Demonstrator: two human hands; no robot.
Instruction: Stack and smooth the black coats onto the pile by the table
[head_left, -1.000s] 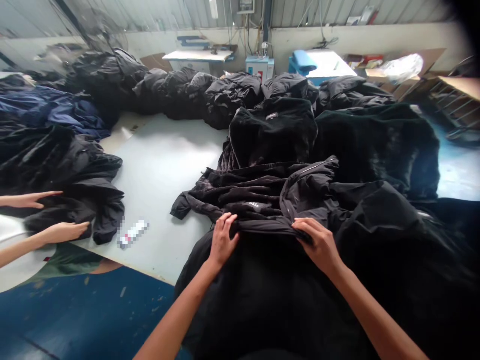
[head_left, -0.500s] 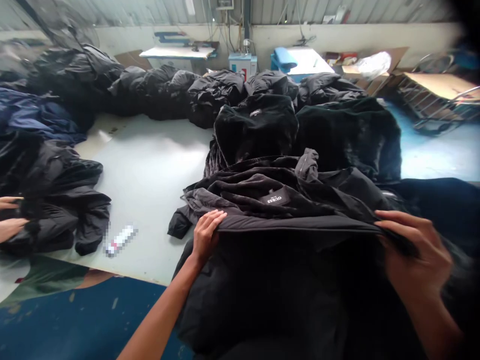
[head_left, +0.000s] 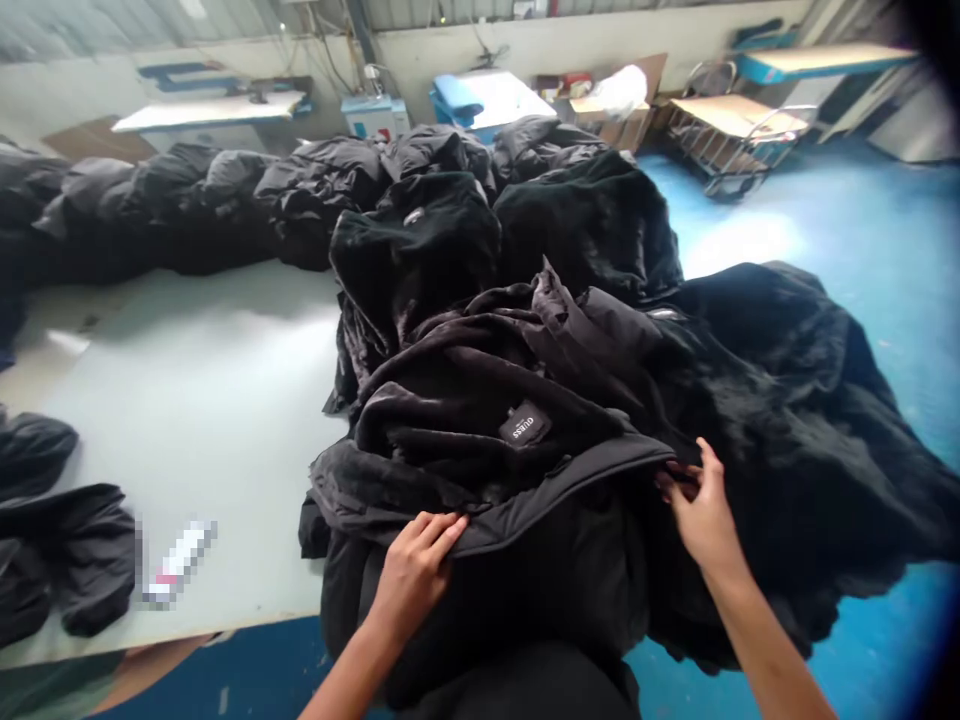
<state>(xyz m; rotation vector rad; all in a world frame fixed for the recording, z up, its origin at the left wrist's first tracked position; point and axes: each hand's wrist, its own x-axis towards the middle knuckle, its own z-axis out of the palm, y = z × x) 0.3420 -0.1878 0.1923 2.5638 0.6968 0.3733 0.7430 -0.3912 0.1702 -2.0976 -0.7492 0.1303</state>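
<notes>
A black jacket (head_left: 570, 500) lies in front of me with its plush lining (head_left: 450, 400) facing up and a GUESS label (head_left: 525, 425) near the middle. On the left part of its padded edge, my left hand (head_left: 416, 565) pinches the fabric with closed fingers. My right hand (head_left: 701, 510) grips the right end of the same edge between thumb and fingers, its index finger raised. Between the hands the edge sags in a curve. Part of the jacket's underside is in shadow.
Plush black garments (head_left: 420, 240) are heaped just beyond the jacket, and more dark clothing (head_left: 787, 420) hangs over the right side. A pale table (head_left: 202, 370) extends left, bearing a blurred-out white item (head_left: 180, 560). A trolley (head_left: 739, 130) stands on the blue floor at the back right.
My hands have come closer together, the right moving left along the edge. The taut jacket edge has slackened and bent. My view has turned right.
</notes>
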